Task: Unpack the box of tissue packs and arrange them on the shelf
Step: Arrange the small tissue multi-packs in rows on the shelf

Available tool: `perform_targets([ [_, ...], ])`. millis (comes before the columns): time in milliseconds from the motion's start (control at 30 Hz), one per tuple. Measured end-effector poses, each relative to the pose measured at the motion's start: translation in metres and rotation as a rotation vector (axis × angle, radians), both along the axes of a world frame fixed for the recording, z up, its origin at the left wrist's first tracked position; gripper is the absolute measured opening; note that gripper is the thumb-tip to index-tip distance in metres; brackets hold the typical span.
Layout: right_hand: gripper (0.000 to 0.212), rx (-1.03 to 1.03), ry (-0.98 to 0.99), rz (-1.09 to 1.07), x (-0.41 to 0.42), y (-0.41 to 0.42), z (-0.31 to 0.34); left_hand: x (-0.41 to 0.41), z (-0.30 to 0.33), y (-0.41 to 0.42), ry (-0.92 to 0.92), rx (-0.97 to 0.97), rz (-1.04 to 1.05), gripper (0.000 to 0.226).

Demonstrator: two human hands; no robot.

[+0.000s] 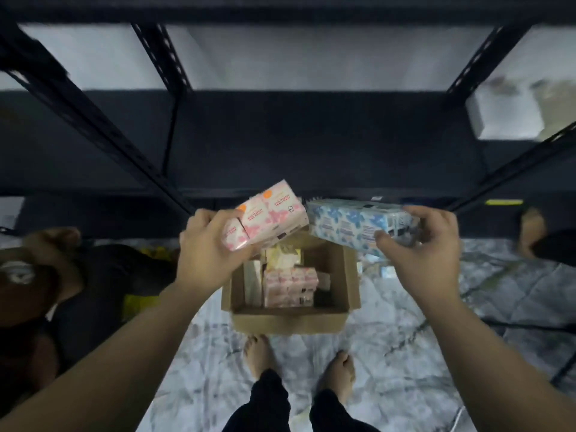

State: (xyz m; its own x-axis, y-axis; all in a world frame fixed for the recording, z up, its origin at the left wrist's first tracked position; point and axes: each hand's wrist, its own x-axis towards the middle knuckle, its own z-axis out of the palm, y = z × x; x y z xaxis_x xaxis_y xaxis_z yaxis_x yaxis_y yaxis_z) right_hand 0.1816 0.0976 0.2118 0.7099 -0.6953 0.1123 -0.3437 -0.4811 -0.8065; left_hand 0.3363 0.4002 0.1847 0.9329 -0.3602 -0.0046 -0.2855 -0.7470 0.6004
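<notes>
My left hand grips a pink-and-white tissue pack by its near end. My right hand grips a blue-and-white tissue pack at its right end. Both packs hang side by side above the open cardboard box, just in front of the dark metal shelf. Inside the box lie several more pink packs and some pale ones. The shelf board in front of me is bare.
A white pack or box stands on the shelf at the far right. My bare feet are right behind the box on a marbled floor. Another person crouches at the left; a foot shows at the right. Black shelf posts frame the bay.
</notes>
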Motion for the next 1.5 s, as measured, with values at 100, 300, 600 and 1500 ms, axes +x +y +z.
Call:
perform_targets([
  [100,0.050,-0.023,-0.135,-0.032,-0.013,-0.015,0.064,0.001,0.067,-0.004,-0.113,-0.050,-0.016,0.072],
  [300,0.048,-0.091,-0.325,0.000,-0.031,-0.046,0.165,-0.003,0.180,-0.029,-0.323,-0.119,-0.070,0.069],
  [600,0.046,-0.244,-0.587,0.086,-0.034,-0.080,0.268,-0.007,0.287,-0.076,-0.518,-0.141,-0.112,0.068],
  [1500,0.048,-0.293,-0.645,-0.085,0.133,-0.088,0.280,0.173,0.332,-0.110,-0.456,0.158,-0.179,0.075],
])
